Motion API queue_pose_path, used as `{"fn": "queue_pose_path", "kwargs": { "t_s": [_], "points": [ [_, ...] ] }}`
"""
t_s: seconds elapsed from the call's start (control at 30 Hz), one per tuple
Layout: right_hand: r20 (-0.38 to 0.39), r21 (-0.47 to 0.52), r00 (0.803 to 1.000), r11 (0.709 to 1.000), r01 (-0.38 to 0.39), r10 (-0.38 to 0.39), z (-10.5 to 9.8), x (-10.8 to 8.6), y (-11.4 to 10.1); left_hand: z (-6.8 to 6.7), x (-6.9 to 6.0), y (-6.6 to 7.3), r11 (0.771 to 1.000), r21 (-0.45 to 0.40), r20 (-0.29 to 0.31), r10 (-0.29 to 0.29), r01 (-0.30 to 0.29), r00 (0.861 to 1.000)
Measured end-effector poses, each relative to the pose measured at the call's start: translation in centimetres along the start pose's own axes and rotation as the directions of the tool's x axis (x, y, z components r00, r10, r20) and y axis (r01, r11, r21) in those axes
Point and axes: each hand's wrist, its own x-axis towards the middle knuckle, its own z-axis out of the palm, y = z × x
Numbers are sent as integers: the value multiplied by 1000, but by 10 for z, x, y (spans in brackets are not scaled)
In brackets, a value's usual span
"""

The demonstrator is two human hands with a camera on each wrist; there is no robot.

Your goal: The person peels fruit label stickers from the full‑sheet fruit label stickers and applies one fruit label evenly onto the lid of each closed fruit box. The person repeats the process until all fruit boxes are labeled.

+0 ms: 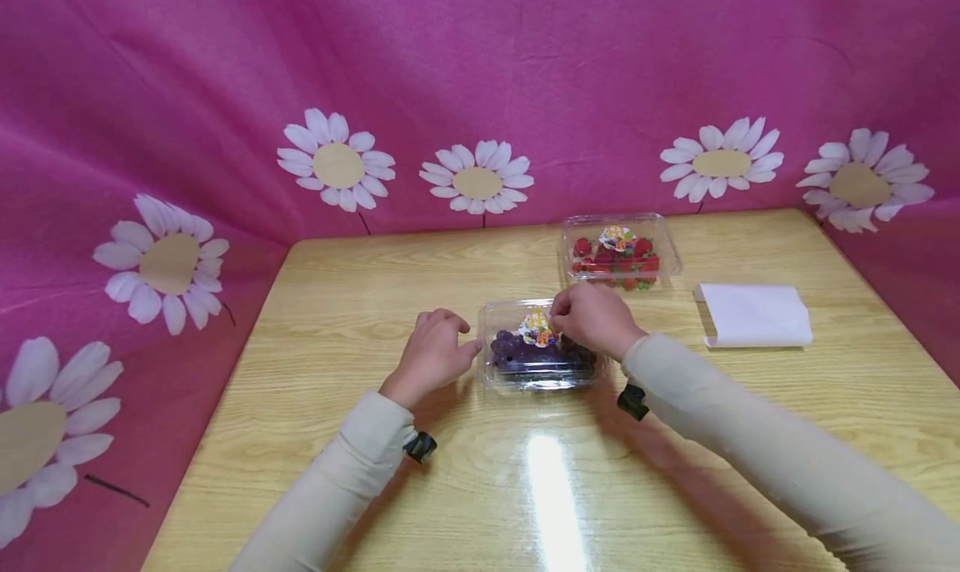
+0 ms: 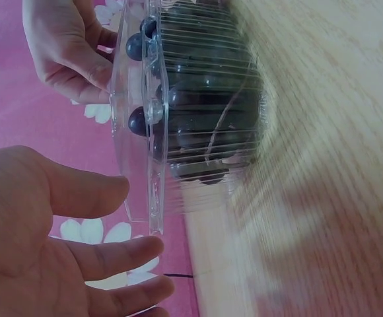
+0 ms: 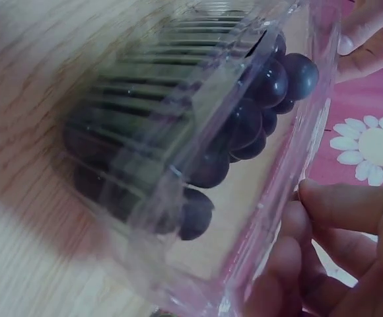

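Note:
A clear plastic clamshell box of dark grapes (image 1: 542, 360) stands closed on the table, with a colourful fruit sticker (image 1: 537, 330) at its lid. My right hand (image 1: 596, 318) is over the box's right part, thumb and forefinger brought together at the sticker's right edge. In the right wrist view the fingertips (image 3: 302, 193) meet close against the lid, and the sticker cannot be made out there. Just left of the box is my left hand (image 1: 431, 355), its fingers loosely bent and holding nothing. Its thumb (image 2: 89, 195) comes close to the lid's edge in the left wrist view.
Behind the grapes, a second clear box holds strawberries (image 1: 615, 263) and bears a similar sticker. A curled white paper sheet (image 1: 753, 315) lies to the right on the wooden table (image 1: 360, 305). A pink cloth with daisies (image 1: 480, 63) stands around the back and sides.

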Motion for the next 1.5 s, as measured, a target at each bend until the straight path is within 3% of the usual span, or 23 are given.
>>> {"fn": "queue_pose_path", "kwargs": {
  "t_s": [0.3,0.47,0.63,0.93,1.17,1.37,1.5],
  "points": [
    [-11,-104,999,994,46,-48,-3,3,-6,-2,0,-2,1000,-5,-3,9,-9,1000],
    [6,-146,1000,989,25,-24,-4,4,-8,-2,-1,-2,1000,-6,6,0,0,1000],
    [-25,-160,1000,987,-10,6,-3,3,-8,-1,-1,-2,1000,-6,11,-8,9,1000],
    [-75,-133,997,991,9,-19,2,1,-6,2,-3,-4,1000,-15,11,-9,9,1000],
    [-21,-7,998,998,-67,66,-5,2,-1,5,-4,-6,1000,-15,13,-3,3,1000],
    [-36,64,999,998,9,-7,-16,-8,13,1,-6,-3,998,-41,-79,41,-44,996],
    [-74,51,992,993,110,-106,-22,-22,23,-2,-8,0,990,-37,-208,126,-136,970]
  ]
}}
